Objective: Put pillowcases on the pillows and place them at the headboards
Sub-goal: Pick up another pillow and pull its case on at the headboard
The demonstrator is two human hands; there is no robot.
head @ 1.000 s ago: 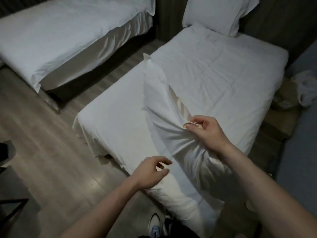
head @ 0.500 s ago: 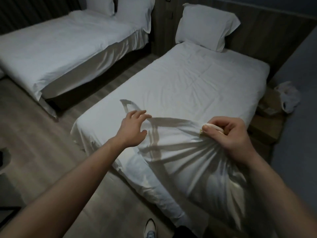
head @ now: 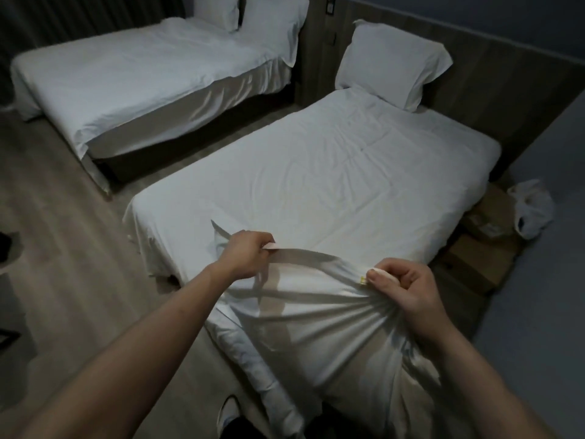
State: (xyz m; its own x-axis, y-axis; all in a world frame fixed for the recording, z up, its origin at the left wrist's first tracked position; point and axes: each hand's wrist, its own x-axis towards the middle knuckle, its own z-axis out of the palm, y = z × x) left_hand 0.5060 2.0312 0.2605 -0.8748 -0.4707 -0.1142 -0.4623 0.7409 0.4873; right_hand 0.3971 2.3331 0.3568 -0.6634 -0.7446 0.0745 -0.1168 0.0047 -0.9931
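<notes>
My left hand (head: 250,253) and right hand (head: 402,288) each pinch the pillowcase (head: 319,315) hem at lower centre, over the bed's (head: 316,172) foot. Uneven pulling could slip the pillow out.

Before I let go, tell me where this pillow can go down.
The near bed is bare sheet from your left hand up to the cased pillow, with headboard room to that pillow's right. The floor to the bed's right is crowded with cardboard boxes and a bag.
</notes>
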